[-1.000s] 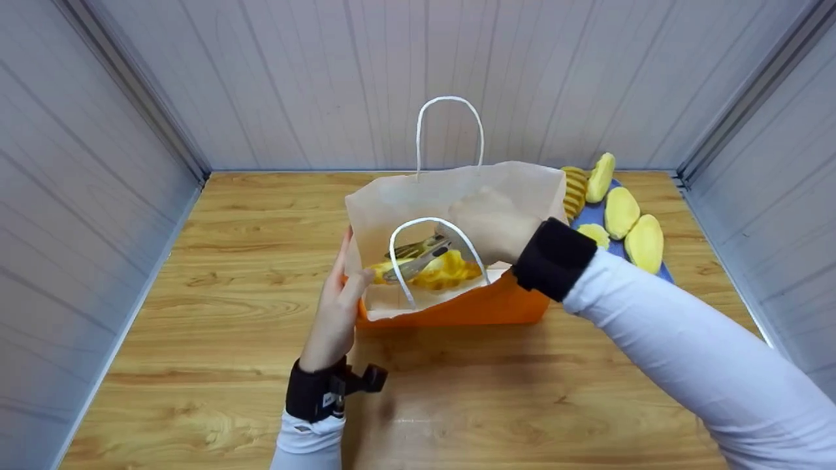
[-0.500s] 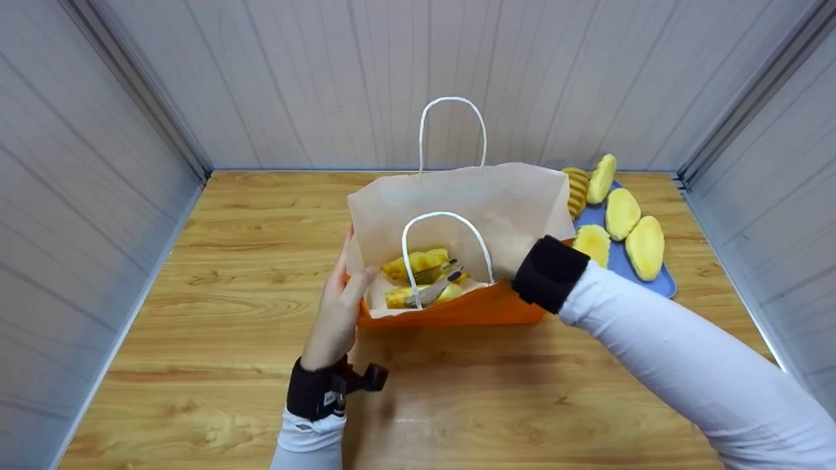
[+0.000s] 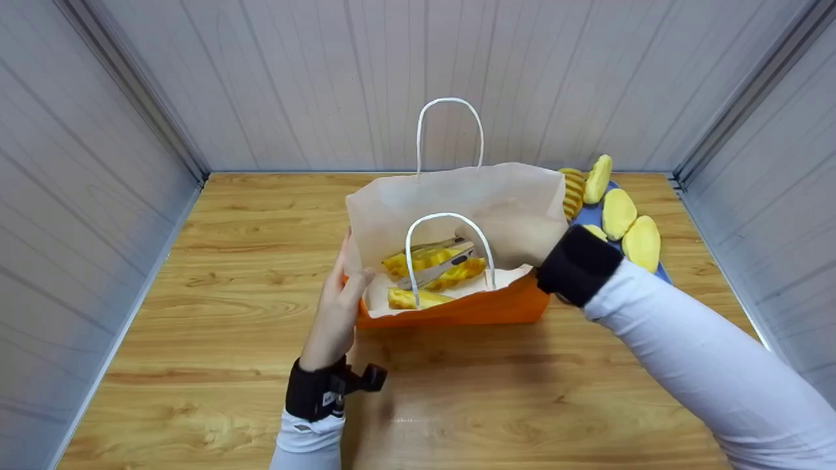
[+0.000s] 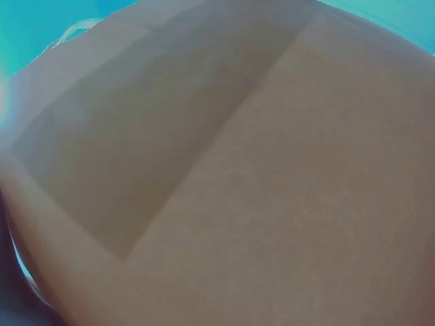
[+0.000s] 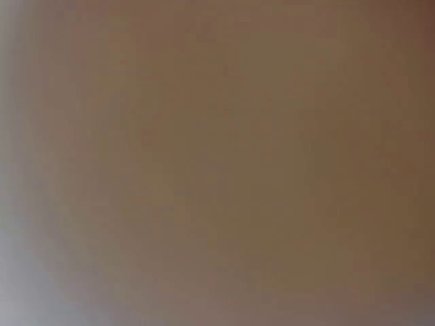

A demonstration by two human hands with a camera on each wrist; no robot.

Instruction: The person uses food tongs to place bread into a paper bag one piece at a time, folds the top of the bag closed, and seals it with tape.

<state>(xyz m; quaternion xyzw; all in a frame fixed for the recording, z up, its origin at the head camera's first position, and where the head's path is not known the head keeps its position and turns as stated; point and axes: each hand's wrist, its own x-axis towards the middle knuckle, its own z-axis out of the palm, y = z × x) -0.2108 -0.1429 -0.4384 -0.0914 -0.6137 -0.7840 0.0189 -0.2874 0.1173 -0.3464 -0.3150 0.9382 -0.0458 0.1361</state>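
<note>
My left hand pinches bag at nine o'clock; right hand grips tongs, arms parted. Risk: lifting could snag front handle at six o'clock, tipping bag.

A lab-like booth: pale walls stand behind and on both sides of the table, metal strips rising from its rear corners, a wrist camera above it.

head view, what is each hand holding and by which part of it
The left hand grips the paper bag at its left edge; the right hand holds the tongs by the end opposite their tips.
</note>
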